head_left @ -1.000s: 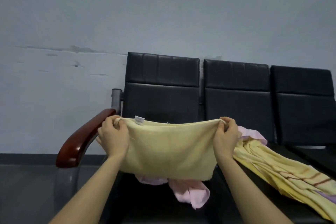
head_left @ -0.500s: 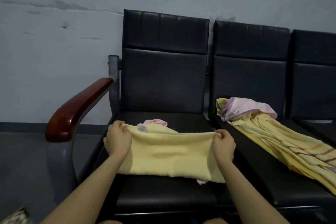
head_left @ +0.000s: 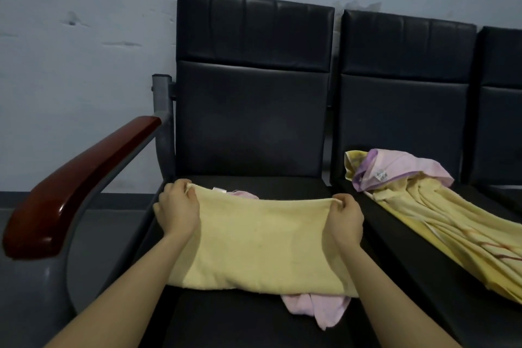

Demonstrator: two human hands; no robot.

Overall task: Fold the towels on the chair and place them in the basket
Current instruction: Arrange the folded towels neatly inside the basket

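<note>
A folded yellow towel [head_left: 262, 243] lies spread across the seat of the left black chair [head_left: 251, 121]. My left hand [head_left: 176, 210] grips its far left corner and my right hand [head_left: 346, 219] grips its far right corner, both with fingers curled over the top edge. A pink towel [head_left: 313, 309] lies under it, sticking out at the front and a little at the back. On the middle chair [head_left: 406, 110] lie a long yellow striped towel [head_left: 440, 232] and a pink-purple towel [head_left: 395, 168]. No basket is in view.
A red-brown wooden armrest [head_left: 76, 186] on a grey metal frame stands at the left of the chair row. A third black chair [head_left: 502, 110] is at the right edge. A pale wall stands behind, and grey floor lies at the left.
Both hands lowered the yellow towel from hanging in the air onto the left seat, over the pink towel. My view tilted down and moved closer.
</note>
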